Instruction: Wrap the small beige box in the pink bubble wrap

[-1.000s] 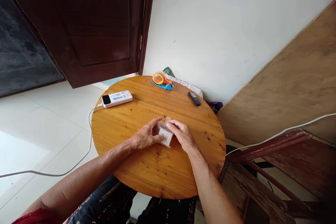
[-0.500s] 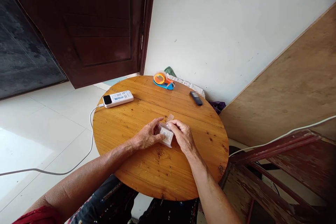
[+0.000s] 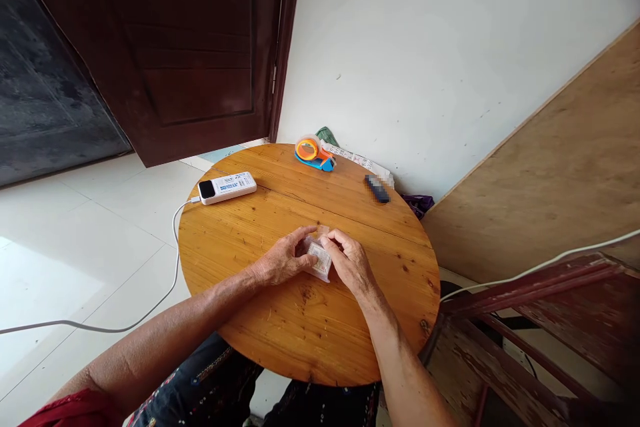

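A small flat packet in clear plastic wrap (image 3: 320, 262), with a pale printed face, lies on the round wooden table (image 3: 240, 247) between my hands. My left hand (image 3: 287, 257) grips its left side, the thumb pressed on the printed face and the fingers reaching along the far edge. Thumb and forefinger of my right hand (image 3: 349, 259) pinch the plastic at the packet's upper right. A loose clear flap (image 3: 324, 231) sticks out beyond the far edge. Fingertips hide part of the wrap.
A white power bank-like device (image 3: 227, 187) with a cable (image 3: 176, 240) lies at the table's left. An orange and blue tape dispenser (image 3: 315, 153) stands at the far edge. A dark blurred object (image 3: 377, 189) lies far right. A wooden chair-like frame (image 3: 520, 320) is at right.
The plastic flap at the packet's far edge has folded lower and to the side. Both hands keep their hold nearly in place; the whole view has shifted slightly.
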